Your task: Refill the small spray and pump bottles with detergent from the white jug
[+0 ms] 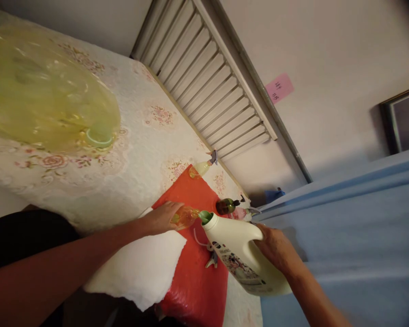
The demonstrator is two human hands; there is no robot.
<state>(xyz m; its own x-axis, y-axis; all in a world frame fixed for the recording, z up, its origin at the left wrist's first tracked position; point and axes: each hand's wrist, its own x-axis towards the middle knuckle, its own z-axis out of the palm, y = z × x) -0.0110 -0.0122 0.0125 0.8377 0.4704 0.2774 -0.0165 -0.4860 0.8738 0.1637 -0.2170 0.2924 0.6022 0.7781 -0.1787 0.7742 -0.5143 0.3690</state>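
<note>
My left hand is closed around a small clear orange-tinted bottle above the red mat. In my right hand is the handle of a large cream jug with a printed label. The jug is tilted, its green spout right at the small bottle's mouth. I cannot tell whether liquid is flowing. Below the spout a grey spray trigger head with a thin tube lies on the mat. A white cloth lies under my left forearm.
A clear spray bottle, a dark green pump bottle and a pinkish bottle stand beyond my hands. A big yellow plastic bag rests on the floral tablecloth. A radiator and a blue curtain border the table.
</note>
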